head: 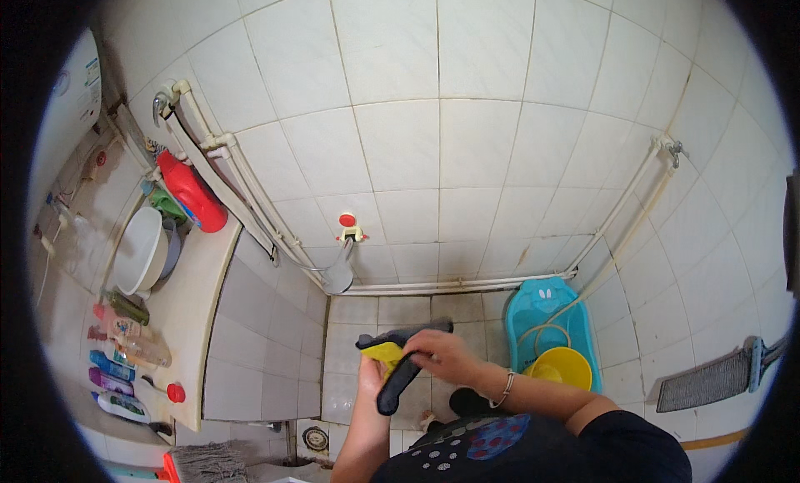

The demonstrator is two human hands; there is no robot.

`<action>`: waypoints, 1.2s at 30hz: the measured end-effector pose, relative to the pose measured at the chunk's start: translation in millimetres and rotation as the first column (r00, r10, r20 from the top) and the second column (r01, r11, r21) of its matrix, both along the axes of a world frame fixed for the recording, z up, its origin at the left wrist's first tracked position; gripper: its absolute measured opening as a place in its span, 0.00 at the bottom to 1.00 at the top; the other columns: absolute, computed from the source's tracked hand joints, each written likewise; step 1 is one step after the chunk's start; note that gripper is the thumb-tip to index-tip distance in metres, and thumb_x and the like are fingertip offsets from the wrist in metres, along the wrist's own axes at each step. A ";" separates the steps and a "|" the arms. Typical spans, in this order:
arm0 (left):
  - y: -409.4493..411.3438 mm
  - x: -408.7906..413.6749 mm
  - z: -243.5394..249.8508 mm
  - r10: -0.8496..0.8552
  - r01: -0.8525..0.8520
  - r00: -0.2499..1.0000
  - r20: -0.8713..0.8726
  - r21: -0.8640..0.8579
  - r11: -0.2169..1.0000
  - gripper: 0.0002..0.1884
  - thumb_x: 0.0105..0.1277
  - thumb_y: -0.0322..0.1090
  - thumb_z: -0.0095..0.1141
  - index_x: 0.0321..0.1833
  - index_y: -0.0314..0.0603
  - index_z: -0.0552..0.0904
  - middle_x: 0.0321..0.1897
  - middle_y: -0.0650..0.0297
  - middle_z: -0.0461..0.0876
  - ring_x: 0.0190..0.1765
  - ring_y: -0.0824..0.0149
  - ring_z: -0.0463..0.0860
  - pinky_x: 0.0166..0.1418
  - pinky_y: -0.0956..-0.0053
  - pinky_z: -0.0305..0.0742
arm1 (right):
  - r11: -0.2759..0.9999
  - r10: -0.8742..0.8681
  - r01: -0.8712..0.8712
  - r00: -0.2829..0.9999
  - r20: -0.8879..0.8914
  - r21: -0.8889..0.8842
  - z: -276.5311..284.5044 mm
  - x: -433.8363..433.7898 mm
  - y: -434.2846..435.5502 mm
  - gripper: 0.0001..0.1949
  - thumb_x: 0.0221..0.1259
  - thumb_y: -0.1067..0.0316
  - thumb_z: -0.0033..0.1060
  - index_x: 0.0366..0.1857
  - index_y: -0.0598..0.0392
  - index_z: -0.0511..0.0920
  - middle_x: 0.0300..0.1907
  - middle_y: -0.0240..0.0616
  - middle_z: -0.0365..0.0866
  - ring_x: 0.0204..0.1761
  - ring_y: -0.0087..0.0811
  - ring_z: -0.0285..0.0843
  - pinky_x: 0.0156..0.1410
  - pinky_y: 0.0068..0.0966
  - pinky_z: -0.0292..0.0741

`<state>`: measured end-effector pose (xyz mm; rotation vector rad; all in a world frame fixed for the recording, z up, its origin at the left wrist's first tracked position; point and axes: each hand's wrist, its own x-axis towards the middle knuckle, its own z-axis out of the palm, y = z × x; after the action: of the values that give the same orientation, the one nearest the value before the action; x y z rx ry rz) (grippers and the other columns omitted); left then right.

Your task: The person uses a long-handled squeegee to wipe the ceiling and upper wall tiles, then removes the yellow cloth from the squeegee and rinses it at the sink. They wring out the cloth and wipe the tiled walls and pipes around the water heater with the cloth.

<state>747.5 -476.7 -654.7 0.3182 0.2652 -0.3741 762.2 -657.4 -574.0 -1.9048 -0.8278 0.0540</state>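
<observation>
In front of my body, above the tiled floor (350,320), I hold a dark cloth item with a bright yellow part (386,353). It may be a sock or a glove; the folds do not settle it. One dark end (397,388) hangs down to the front, and another dark length stretches behind my fingers. My left hand (372,369) grips the yellow part from the left, its fingers mostly hidden by the cloth. From the right, my right hand (437,353) pinches the dark cloth, a bracelet (504,389) on its wrist.
At right stands a blue plastic baby bath (517,320) with a yellow basin (572,367) and a hose. A counter (187,295) at left bears a white basin (139,252), a red jug (190,192) and several bottles. A broom (209,463) lies lower left; a flat mop (706,383) is right.
</observation>
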 end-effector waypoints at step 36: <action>-226.9 489.1 170.7 -0.947 -0.908 -0.109 0.302 -0.418 -0.028 0.12 0.58 0.36 0.50 0.44 0.58 0.81 0.43 0.74 0.80 0.56 0.72 0.72 0.75 0.58 0.51 | 0.811 -0.569 0.579 0.746 -0.345 -0.085 -59.0 177.0 -200.7 0.12 0.59 0.71 0.58 0.46 0.57 0.77 0.41 0.41 0.79 0.37 0.31 0.81 0.42 0.23 0.77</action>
<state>1236.6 -703.6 -484.0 -2.2892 1.5998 -1.4385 939.2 -858.0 -633.0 -1.9680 0.0312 0.0065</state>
